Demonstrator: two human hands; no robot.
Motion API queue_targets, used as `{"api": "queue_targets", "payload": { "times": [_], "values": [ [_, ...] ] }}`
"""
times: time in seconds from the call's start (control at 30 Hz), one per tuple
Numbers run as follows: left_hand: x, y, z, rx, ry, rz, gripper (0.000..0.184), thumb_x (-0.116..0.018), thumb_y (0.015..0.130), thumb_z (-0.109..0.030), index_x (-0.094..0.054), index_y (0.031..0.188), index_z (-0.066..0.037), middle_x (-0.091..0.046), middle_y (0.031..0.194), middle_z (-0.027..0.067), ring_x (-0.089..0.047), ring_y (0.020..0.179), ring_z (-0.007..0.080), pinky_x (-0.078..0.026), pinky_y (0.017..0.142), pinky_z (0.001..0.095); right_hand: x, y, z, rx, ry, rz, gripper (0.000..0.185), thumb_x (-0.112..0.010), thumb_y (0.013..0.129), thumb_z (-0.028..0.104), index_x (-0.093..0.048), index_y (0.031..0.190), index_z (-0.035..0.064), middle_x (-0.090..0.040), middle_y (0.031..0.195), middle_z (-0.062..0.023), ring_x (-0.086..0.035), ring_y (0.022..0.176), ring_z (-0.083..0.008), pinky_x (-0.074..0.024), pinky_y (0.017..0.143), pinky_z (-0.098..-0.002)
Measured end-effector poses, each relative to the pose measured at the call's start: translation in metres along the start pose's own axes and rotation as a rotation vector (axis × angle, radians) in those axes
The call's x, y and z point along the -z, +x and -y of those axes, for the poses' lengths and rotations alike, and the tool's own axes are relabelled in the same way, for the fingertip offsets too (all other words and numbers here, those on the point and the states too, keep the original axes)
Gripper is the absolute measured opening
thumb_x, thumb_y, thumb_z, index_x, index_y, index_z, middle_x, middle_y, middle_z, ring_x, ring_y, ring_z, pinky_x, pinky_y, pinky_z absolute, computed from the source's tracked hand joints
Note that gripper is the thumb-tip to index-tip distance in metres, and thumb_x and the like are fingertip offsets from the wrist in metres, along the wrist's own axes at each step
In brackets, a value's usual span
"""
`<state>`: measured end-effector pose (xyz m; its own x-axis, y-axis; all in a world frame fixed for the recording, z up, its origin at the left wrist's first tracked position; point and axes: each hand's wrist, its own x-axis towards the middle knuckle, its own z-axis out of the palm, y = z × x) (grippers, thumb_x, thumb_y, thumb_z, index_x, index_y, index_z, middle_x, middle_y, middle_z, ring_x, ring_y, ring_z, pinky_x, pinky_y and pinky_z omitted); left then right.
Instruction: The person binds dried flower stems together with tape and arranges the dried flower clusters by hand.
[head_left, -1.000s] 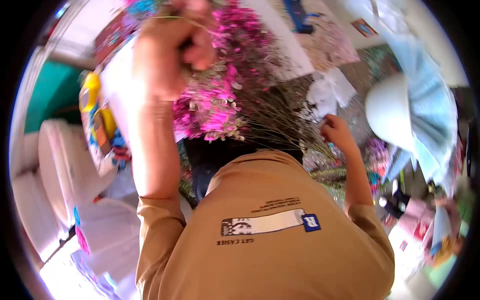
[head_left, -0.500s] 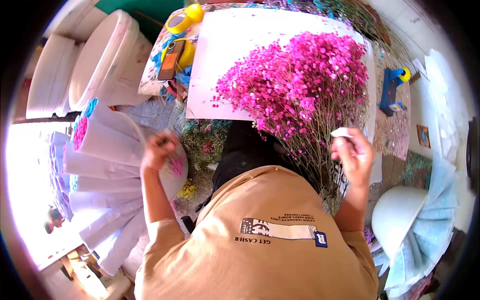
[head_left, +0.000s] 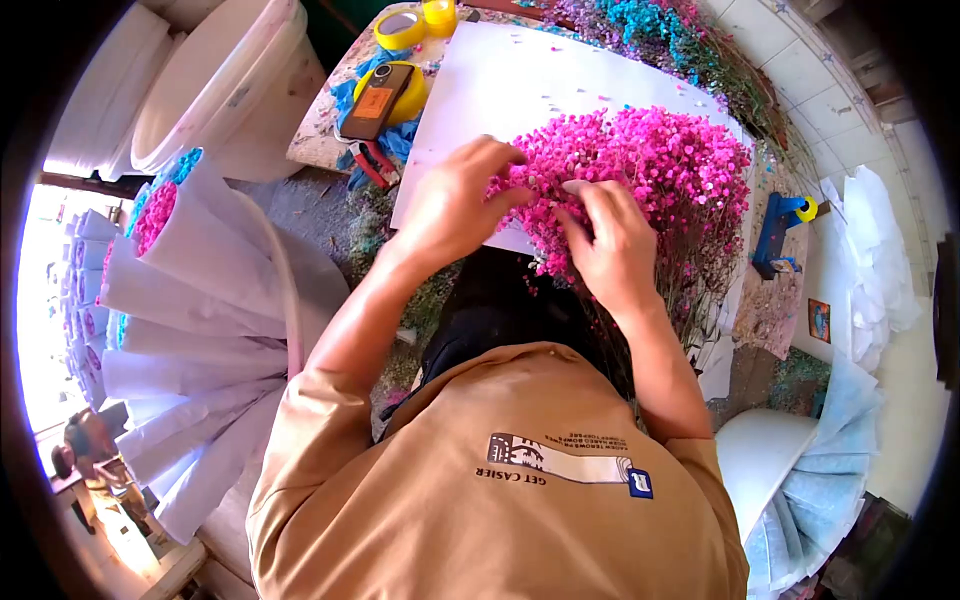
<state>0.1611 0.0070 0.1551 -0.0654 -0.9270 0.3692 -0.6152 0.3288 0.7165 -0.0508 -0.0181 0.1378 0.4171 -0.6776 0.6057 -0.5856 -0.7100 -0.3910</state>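
Across the white sheet (head_left: 490, 85) on the speckled surface (head_left: 318, 140) lies a bunch of pink baby's breath (head_left: 665, 165), its blossoms massed before the person and its thin stems (head_left: 705, 285) running down toward the person's right. The left hand (head_left: 455, 205) is at the blossoms' left edge, thumb and fingers curved and parted. The right hand (head_left: 615, 240) reaches over the blossoms' near side, fingers bent, with thumb and forefinger close together; whether they pinch a sprig cannot be told. Left of the sheet lie a phone (head_left: 383, 100) and red-handled cutters (head_left: 374, 165); to its right stands a blue tape dispenser (head_left: 771, 235). Blue and purple flowers (head_left: 645, 25) lie along the far edge.
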Motion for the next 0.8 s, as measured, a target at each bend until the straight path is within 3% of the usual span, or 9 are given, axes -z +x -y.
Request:
{"api": "queue_targets", "payload": {
  "times": [0.13,0.27,0.33,0.43,0.47,0.53,0.67,0.73,0.8],
  "values": [
    [-0.029,0.014,0.02,-0.142,0.078,0.035,0.012,-0.075,0.085,-0.002,-0.072,0.097,-0.002,-0.071,0.09,0.0079,-0.068,0.08,0.0213,-0.054,0.071,0.0347,-0.014,-0.005,-0.01,-0.036,-0.038,0.003,0.014,-0.077,0.085,0.011,-0.07,0.096,0.0075,-0.069,0.086,-0.0084,-0.068,0.077,-0.0293,-0.0543,0.068,-0.0396],
    [-0.022,0.001,0.028,0.342,-0.583,-0.28,0.004,-0.07,0.093,-0.002,-0.073,0.093,-0.004,-0.072,0.081,0.0035,-0.064,0.072,0.0073,-0.053,0.062,0.0247,-0.018,-0.009,-0.017,-0.08,-0.052,-0.019,0.009,-0.077,0.085,0.009,-0.07,0.091,0.0063,-0.07,0.083,-0.0095,-0.068,0.075,-0.0313,-0.0538,0.068,-0.0406],
    [-0.007,0.0,0.02,0.457,-0.714,-0.232,0.008,-0.067,0.094,-0.001,-0.074,0.097,-0.003,-0.069,0.078,0.0019,-0.063,0.071,0.0095,-0.054,0.067,0.0262,-0.021,-0.006,-0.02,-0.132,0.072,-0.061,0.008,-0.076,0.084,0.007,-0.07,0.09,0.0051,-0.071,0.082,-0.0108,-0.068,0.073,-0.0327,-0.0535,0.068,-0.0414],
    [-0.02,-0.006,0.002,0.149,-0.24,-0.102,0.016,-0.067,0.092,0.0,-0.073,0.107,0.0,-0.067,0.087,0.0079,-0.063,0.077,0.0186,-0.052,0.074,0.0331,-0.022,-0.007,-0.018,-0.178,0.124,-0.044,0.008,-0.075,0.084,0.006,-0.07,0.089,0.004,-0.071,0.083,-0.0125,-0.069,0.073,-0.0339,-0.0536,0.067,-0.0418],
    [-0.025,-0.005,-0.003,0.118,-0.143,-0.088,0.012,-0.068,0.09,0.001,-0.072,0.101,-0.001,-0.065,0.092,0.0111,-0.064,0.083,0.0215,-0.052,0.074,0.0345,-0.022,-0.007,-0.018,-0.203,0.144,-0.04,0.008,-0.075,0.084,0.006,-0.07,0.089,0.0039,-0.071,0.083,-0.0129,-0.069,0.073,-0.0342,-0.0535,0.066,-0.0419],
    [-0.038,-0.001,-0.005,0.016,0.176,-0.151,0.011,-0.072,0.085,-0.003,-0.072,0.096,-0.001,-0.069,0.094,0.0173,-0.066,0.083,0.0403,-0.055,0.073,0.0416,-0.022,-0.006,-0.017,-0.193,0.139,-0.037,0.007,-0.075,0.084,0.006,-0.07,0.089,0.0033,-0.071,0.083,-0.0134,-0.069,0.074,-0.0343,-0.0539,0.067,-0.0413],
    [-0.046,0.004,0.008,-0.001,0.21,-0.15,0.009,-0.074,0.086,-0.006,-0.07,0.092,0.0,-0.068,0.091,0.0177,-0.068,0.08,0.0367,-0.056,0.072,0.0388,-0.019,-0.009,-0.021,-0.239,0.227,-0.08,0.007,-0.073,0.085,0.003,-0.07,0.09,0.0015,-0.073,0.086,-0.0151,-0.072,0.076,-0.0332,-0.0556,0.069,-0.0392],
    [-0.038,0.005,0.012,0.351,-0.208,-0.157,0.012,-0.075,0.089,-0.01,-0.071,0.095,0.0,-0.071,0.087,0.0158,-0.071,0.077,0.0285,-0.056,0.071,0.0353,-0.017,-0.011,-0.023,-0.273,0.237,-0.086,0.007,-0.073,0.085,0.002,-0.07,0.091,0.0011,-0.073,0.087,-0.0154,-0.072,0.077,-0.0327,-0.056,0.07,-0.0385],
    [-0.021,0.012,0.009,0.487,-0.263,-0.209,0.014,-0.072,0.093,-0.011,-0.072,0.099,0.002,-0.075,0.087,0.0128,-0.069,0.078,0.0174,-0.054,0.069,0.0342,-0.017,-0.01,-0.023,-0.298,0.257,-0.094,0.007,-0.073,0.085,0.002,-0.07,0.091,0.0006,-0.074,0.088,-0.0158,-0.073,0.079,-0.0322,-0.0564,0.07,-0.0378]
  ]
}}
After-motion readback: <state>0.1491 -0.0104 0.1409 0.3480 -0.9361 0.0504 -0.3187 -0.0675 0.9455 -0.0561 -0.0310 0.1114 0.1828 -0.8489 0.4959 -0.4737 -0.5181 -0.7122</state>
